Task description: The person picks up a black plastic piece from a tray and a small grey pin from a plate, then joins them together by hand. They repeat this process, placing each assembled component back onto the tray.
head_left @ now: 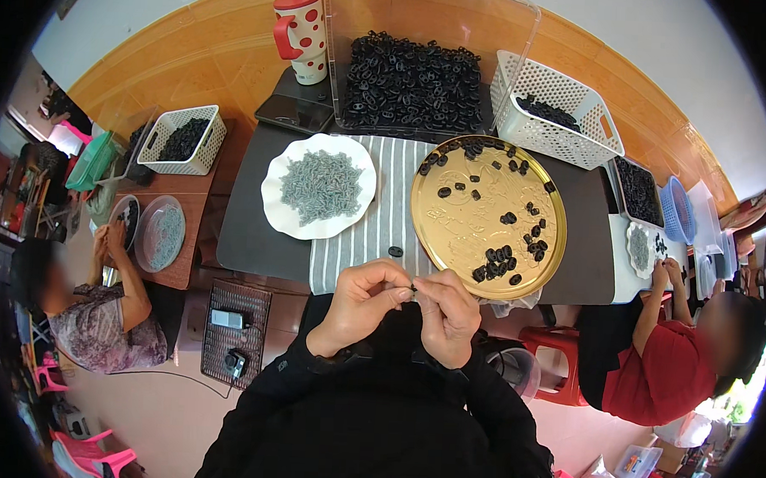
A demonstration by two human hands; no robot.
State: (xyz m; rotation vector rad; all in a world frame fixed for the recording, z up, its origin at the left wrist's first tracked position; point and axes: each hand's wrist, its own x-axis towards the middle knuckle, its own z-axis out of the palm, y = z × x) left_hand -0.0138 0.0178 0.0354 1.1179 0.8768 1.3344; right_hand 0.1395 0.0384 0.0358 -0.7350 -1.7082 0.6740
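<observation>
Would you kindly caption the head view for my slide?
Left hand and right hand pinch a tiny dark piece near a golden tray.

Small dark piece, mostly hidden, pinched in fingers

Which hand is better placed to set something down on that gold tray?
Right, I'd judge: the right hand is beside the near rim of the gold tray, while the left hand is farther away, by the striped cloth.

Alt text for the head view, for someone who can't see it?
A person's left hand and right hand meet, pinching a tiny dark piece. On the table are a white plate of grey pieces, a gold tray of scattered black parts and a clear bin heaped with more.
</observation>
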